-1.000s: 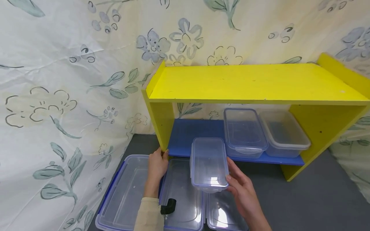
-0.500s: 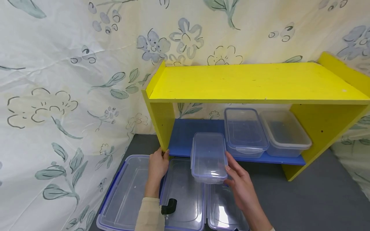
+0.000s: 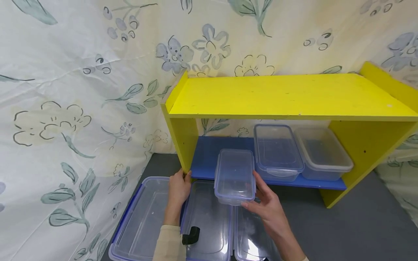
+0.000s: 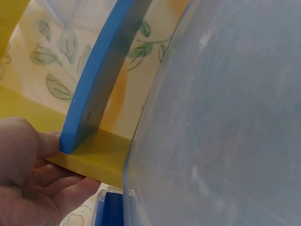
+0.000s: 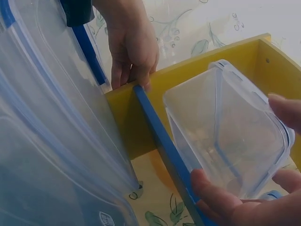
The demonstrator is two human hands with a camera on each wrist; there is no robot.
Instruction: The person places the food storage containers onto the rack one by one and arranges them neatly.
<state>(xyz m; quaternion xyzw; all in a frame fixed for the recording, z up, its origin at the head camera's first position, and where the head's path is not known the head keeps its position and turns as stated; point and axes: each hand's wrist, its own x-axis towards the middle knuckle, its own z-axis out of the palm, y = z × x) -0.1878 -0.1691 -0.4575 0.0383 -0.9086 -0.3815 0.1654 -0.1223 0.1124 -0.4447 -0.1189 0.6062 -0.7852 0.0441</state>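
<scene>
Held container (image 3: 234, 175): since the first frame it has moved slightly toward the blue shelf (image 3: 222, 152), and in the head view it overlaps the shelf's front edge; you cannot tell whether they touch.
Large clear containers (image 3: 145, 221): three lie side by side on the dark surface (image 3: 326, 232), partly behind your arms.
Left hand (image 3: 179, 186): your fingers and thumb grip the yellow side panel (image 3: 181, 145) near the shelf's end.
Right hand (image 3: 269, 208): your part-spread fingers and thumb grasp the held container.
Shelved containers (image 3: 279, 152): two sit side by side at your right.
</scene>
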